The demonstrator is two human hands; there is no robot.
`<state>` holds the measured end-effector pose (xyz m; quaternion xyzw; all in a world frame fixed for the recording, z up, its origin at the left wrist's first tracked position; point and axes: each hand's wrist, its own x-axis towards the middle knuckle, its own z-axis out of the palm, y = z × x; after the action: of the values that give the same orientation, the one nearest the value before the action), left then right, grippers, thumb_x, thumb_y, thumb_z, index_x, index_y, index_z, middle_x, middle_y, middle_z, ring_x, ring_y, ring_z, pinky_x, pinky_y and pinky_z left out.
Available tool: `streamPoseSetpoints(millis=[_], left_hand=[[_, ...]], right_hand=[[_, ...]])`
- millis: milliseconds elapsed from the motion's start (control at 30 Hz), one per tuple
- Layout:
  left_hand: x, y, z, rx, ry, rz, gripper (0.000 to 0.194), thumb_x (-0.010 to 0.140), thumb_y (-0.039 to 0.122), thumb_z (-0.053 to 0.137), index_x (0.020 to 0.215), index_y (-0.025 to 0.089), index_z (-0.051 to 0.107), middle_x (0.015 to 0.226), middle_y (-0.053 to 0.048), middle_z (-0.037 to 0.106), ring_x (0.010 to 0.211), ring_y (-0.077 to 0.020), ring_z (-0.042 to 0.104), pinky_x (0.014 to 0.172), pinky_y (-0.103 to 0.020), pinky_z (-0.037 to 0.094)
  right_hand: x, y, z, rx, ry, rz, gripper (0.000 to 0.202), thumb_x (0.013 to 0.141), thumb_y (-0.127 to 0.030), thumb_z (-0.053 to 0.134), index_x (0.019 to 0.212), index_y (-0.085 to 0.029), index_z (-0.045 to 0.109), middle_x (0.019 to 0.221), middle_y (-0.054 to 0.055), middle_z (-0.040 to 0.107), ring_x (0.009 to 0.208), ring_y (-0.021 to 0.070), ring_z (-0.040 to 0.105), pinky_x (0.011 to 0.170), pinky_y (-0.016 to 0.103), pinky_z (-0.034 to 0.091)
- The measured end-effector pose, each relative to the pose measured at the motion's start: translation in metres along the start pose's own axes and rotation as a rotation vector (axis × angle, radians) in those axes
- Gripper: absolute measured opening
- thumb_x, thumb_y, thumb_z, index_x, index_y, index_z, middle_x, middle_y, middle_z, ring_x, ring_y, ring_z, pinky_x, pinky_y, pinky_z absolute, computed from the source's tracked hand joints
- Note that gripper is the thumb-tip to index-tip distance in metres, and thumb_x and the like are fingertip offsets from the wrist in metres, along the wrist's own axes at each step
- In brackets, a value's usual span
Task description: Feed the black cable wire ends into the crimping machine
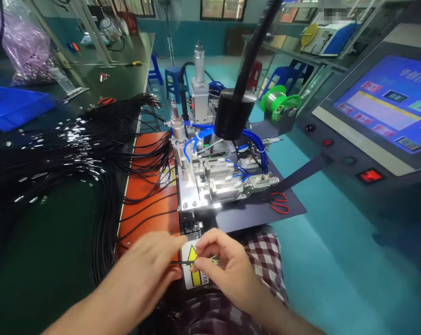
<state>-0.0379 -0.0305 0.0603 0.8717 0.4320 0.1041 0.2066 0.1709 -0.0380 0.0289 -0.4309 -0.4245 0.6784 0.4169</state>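
Note:
A thin black cable point(185, 262) runs level between my two hands, close in front of the machine. My left hand point(149, 258) is closed around it, and the fingers underneath are partly hidden. Thumb and fingertips of my right hand point(227, 267) pinch the cable's end, where thin pale wires point(214, 258) stick out. Beneath the cable lies a white label point(195, 279) with a yellow arrow. Just beyond my hands stands the metal machine point(213, 181), with cylinders and blue air tubes.
Many black cables point(102, 186) spread over the left bench and an orange plate point(150, 214). Red-handled scissors point(280, 203) lie right of the machine. A black cylindrical head point(233, 114) hangs above it. A screen panel point(384, 102) stands at right, and a green spool point(278, 103) behind.

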Motion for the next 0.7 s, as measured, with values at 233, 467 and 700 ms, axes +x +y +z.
streamPoseSetpoints(millis=[233,467,700], left_hand=[[0.03,0.029,0.01,-0.372,-0.115,-0.2,0.019,0.095,0.029,0.034,0.105,0.024,0.049,0.088,-0.001,0.061,0.077,-0.0152,0.057,0.068,-0.025,0.046],[0.054,0.034,0.008,-0.618,-0.176,-0.273,0.027,0.094,0.034,0.036,0.085,0.019,0.057,0.07,0.001,0.055,0.063,-0.013,0.048,0.058,-0.024,0.036],[0.057,0.017,0.027,-1.143,-0.183,-0.447,0.029,0.09,0.039,0.045,0.094,0.015,0.06,0.054,0.005,0.046,0.051,-0.0091,0.036,0.049,-0.022,0.025]], right_hand=[[0.004,0.0,-0.017,0.135,0.048,-0.02,0.012,0.077,-0.017,0.066,0.086,-0.02,0.058,0.073,-0.002,0.062,0.069,0.0137,0.062,0.067,0.026,0.048],[0.015,-0.003,-0.027,0.15,0.08,-0.093,0.012,0.079,-0.025,0.067,0.088,-0.02,0.061,0.079,0.0,0.062,0.07,0.0125,0.058,0.067,0.024,0.045],[0.02,0.003,-0.026,0.374,0.05,0.063,0.02,0.078,-0.035,0.068,0.082,-0.016,0.06,0.069,0.0,0.059,0.059,0.0095,0.05,0.06,0.022,0.04]])
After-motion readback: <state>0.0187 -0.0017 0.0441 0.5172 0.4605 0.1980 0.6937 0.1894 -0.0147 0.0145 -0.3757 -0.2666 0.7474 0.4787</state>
